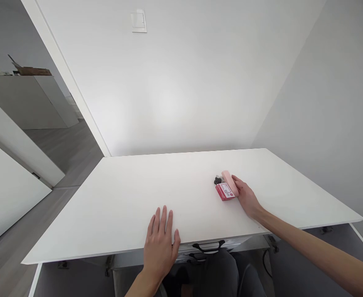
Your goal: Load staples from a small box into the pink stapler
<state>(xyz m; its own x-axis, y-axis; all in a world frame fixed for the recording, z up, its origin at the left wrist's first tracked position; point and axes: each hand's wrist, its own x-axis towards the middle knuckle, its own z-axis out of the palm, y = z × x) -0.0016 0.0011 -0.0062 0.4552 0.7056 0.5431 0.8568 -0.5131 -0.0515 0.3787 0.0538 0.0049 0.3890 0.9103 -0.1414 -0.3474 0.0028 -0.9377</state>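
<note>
On white table [122,198], R side: pink stapler [230,178] + red box [225,192], touching.
R hand [246,197] fingers half-curled against the stapler (smooth, rounded plastic); firm grip or not, can't tell. Box is small, rectangular card w/ pale label; contents hidden. L hand [160,243] flat near front edge, fingers slightly spread, holding nothing.

A white worktop [122,206] fills the middle of the frame, set against a white wall with a light switch [138,20] at the top centre. The left hand [161,243] lies flat, palm down and fingers spread, on the near edge of the worktop at lower centre. The right hand [246,197], right of centre, reaches forward with its fingers touching a pink stapler [229,180], which sits just beside a small red box [225,191]. At the upper left, a doorway opens onto grey floor and a white cabinet [23,99].
</note>
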